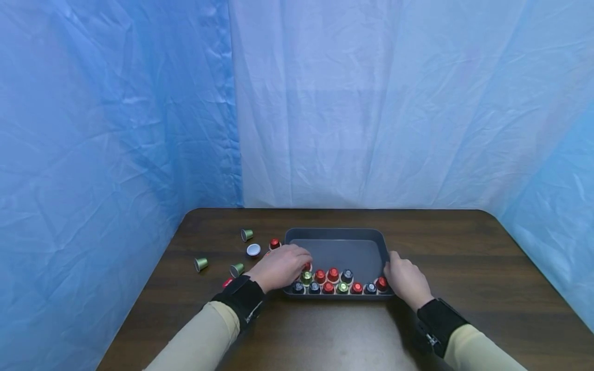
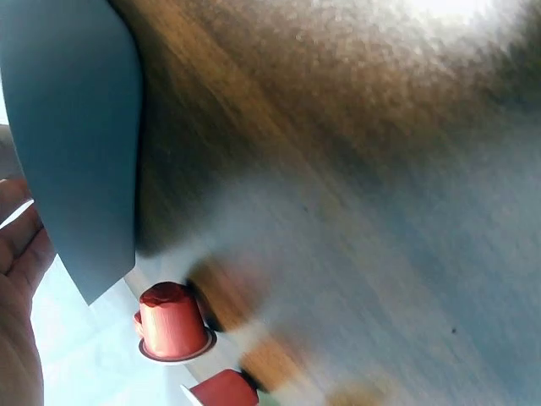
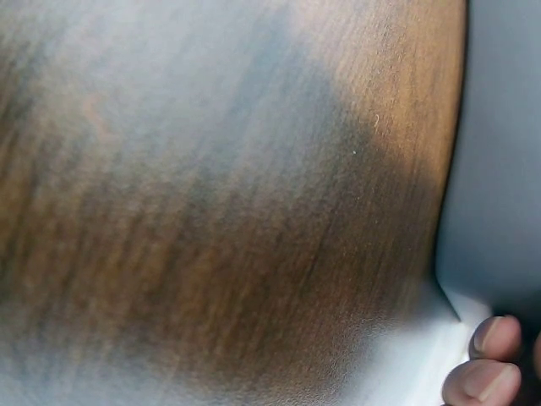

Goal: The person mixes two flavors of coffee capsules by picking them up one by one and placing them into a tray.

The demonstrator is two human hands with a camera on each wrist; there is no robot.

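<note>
A dark grey tray [image 1: 343,247] holds rows of red, green and dark blue coffee capsules along its near side. My left hand [image 1: 283,265] reaches over the tray's left wall, its fingertips at a red coffee capsule [image 1: 307,267] in the second row, partly hidden by the fingers. In the left wrist view, the bent fingers [image 2: 25,245] show past the tray wall [image 2: 76,127]. At the tray's right side, my right hand [image 1: 407,278] grips the rim near the front corner. Two fingertips [image 3: 482,385] show beside the tray wall [image 3: 499,169] in the right wrist view.
Left of the tray lie loose capsules: green ones [image 1: 201,265], one with its white lid up [image 1: 253,250], and a red one [image 1: 275,243] standing by the tray. The brown wooden table [image 1: 455,257] ends at blue curtains [image 1: 371,103] behind and beside it.
</note>
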